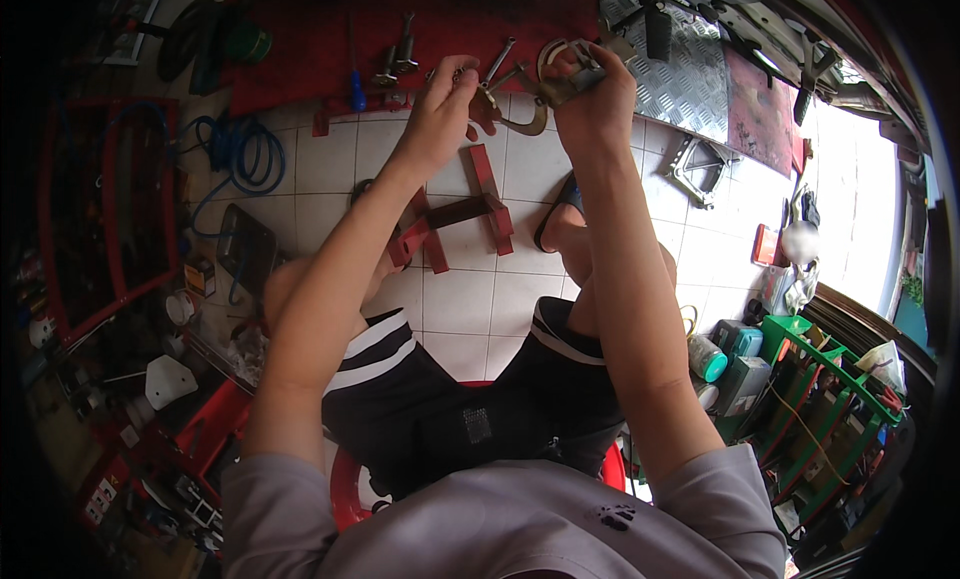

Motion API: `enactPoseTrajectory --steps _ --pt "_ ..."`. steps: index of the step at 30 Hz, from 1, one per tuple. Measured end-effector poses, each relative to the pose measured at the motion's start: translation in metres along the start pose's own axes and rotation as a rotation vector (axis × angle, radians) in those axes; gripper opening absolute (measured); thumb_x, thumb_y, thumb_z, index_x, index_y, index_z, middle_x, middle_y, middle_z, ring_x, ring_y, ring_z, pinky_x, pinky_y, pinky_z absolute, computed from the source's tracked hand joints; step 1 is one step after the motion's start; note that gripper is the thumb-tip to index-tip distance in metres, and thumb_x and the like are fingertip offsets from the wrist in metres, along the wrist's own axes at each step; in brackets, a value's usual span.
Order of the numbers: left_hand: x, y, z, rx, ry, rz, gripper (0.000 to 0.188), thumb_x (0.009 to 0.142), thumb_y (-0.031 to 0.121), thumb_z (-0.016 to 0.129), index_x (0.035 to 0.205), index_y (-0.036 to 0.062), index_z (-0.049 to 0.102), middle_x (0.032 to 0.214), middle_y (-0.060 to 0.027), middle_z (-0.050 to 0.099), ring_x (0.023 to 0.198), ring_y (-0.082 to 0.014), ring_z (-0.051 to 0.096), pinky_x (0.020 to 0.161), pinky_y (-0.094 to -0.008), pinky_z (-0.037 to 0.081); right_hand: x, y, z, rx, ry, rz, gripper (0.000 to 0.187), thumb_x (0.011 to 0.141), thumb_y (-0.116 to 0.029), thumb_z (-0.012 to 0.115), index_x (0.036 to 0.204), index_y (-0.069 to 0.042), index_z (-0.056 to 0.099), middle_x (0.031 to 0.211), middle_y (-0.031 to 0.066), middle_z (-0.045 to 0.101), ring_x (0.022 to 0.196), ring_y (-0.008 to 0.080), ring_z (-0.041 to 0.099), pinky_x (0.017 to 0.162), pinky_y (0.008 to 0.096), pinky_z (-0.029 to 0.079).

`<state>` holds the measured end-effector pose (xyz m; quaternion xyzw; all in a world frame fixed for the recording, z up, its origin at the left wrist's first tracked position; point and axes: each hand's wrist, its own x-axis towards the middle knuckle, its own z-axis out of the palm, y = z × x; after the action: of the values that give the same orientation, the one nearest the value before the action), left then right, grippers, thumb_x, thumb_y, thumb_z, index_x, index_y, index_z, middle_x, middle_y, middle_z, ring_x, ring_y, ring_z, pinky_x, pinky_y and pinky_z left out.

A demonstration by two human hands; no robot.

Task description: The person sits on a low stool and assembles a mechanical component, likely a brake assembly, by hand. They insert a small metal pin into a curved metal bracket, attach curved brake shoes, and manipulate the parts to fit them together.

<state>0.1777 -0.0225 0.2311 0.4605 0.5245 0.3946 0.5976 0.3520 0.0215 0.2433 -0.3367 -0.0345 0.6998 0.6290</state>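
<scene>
Both my hands are raised over the front edge of the red workbench (pixel 310 64). In my right hand (pixel 598 97) is a brass-coloured metal part (pixel 538 119), with a rounded, shoe-like upper piece and a hooked arm curving down on its left. The fingers are closed round its right side and hide some of it. My left hand (pixel 442 109) is just left of it, fingers curled and closed by the part's thin arm. What those fingers grip is too small and covered to make out. A wrench (pixel 499 61) shows between the hands.
On the bench lie a blue-handled screwdriver (pixel 357 91) and metal engine-valve-like parts (pixel 404 54). A ridged metal plate (pixel 690 89) covers its right side. Below stands a red metal frame (pixel 460 211) between my feet. A blue hose (pixel 240 154) coils left; a green rack (pixel 835 364) stands right.
</scene>
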Motion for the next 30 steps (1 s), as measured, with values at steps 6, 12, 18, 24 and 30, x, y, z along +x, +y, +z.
enactPoseTrajectory --steps 6,12,18,24,30 --pt "0.002 -0.009 0.004 0.328 0.142 0.29 0.055 0.083 0.024 0.072 0.127 0.0063 0.044 0.096 -0.005 0.062 0.082 -0.0126 0.06 0.067 -0.0264 0.047 0.003 0.0 -0.004 -0.008 -0.061 0.027 0.009 0.09 -0.014 0.049 0.087 -0.005 0.05 0.074 0.0066 0.053 0.066 0.0186 0.051 0.064 0.0354 0.045" --pt "0.003 -0.01 0.003 0.431 0.121 0.286 0.03 0.08 0.016 0.074 0.104 0.0033 0.063 0.086 -0.003 0.068 0.08 -0.0103 0.062 0.067 -0.0263 0.048 -0.007 0.005 0.008 -0.27 0.029 -0.031 0.01 0.091 -0.013 0.05 0.091 -0.004 0.052 0.076 0.0075 0.057 0.067 0.0179 0.055 0.062 0.0335 0.047" --pt "-0.003 0.001 0.002 0.322 0.046 0.013 0.022 0.077 0.017 0.077 0.088 -0.0009 0.069 0.076 -0.0061 0.07 0.071 -0.0135 0.066 0.069 -0.0288 0.052 -0.005 0.007 0.005 -0.356 -0.081 0.051 0.011 0.09 -0.013 0.053 0.096 -0.003 0.053 0.076 0.0075 0.058 0.064 0.0185 0.056 0.06 0.0327 0.048" --pt "0.002 -0.004 -0.009 0.103 -0.074 -0.194 0.027 0.075 0.013 0.079 0.098 0.0001 0.071 0.078 -0.0052 0.069 0.072 -0.0121 0.064 0.07 -0.0285 0.051 -0.007 0.008 0.007 -0.406 -0.064 0.111 0.013 0.091 -0.013 0.054 0.098 -0.003 0.052 0.077 0.008 0.059 0.063 0.0192 0.056 0.06 0.0327 0.048" --pt "-0.005 0.006 -0.009 0.21 -0.111 -0.276 0.019 0.076 0.019 0.078 0.088 0.0059 0.072 0.081 0.0007 0.068 0.073 -0.0072 0.056 0.065 -0.025 0.039 -0.011 0.009 0.01 -0.532 -0.138 0.065 0.015 0.09 -0.013 0.055 0.101 -0.003 0.051 0.078 0.0085 0.06 0.062 0.0183 0.056 0.059 0.0332 0.048"
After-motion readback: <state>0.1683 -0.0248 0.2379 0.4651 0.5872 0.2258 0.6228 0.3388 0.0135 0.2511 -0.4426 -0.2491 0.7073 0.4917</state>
